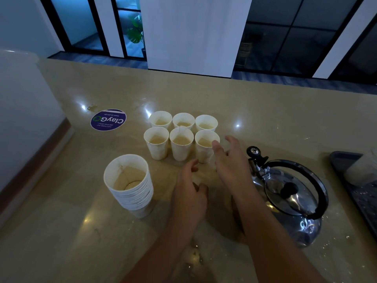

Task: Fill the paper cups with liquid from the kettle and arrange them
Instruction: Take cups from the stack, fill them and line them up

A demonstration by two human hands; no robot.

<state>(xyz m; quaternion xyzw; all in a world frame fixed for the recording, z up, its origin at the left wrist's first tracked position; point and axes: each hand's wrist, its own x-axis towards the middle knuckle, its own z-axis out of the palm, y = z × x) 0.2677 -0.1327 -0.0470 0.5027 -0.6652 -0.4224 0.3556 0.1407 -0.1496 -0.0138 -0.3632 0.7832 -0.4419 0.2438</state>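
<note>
Several white paper cups holding pale liquid stand in two rows on the beige counter [265,111]; the near right cup [205,147] is closest to my hands. My right hand [230,162] hovers with relaxed fingers just right of that cup, its thumb tip at the rim. My left hand [189,193] is below the rows, fingers loosely curled, holding nothing. A shiny steel kettle [289,193] with a black handle and lid knob sits to the right of my right forearm. A tall stack of paper cups [130,184] stands to the left.
A round purple sticker [108,119] lies flat on the counter left of the cups. A dark tray [359,184] sits at the right edge. A white wall or appliance [24,111] borders the left. Small spills mark the counter near my arms.
</note>
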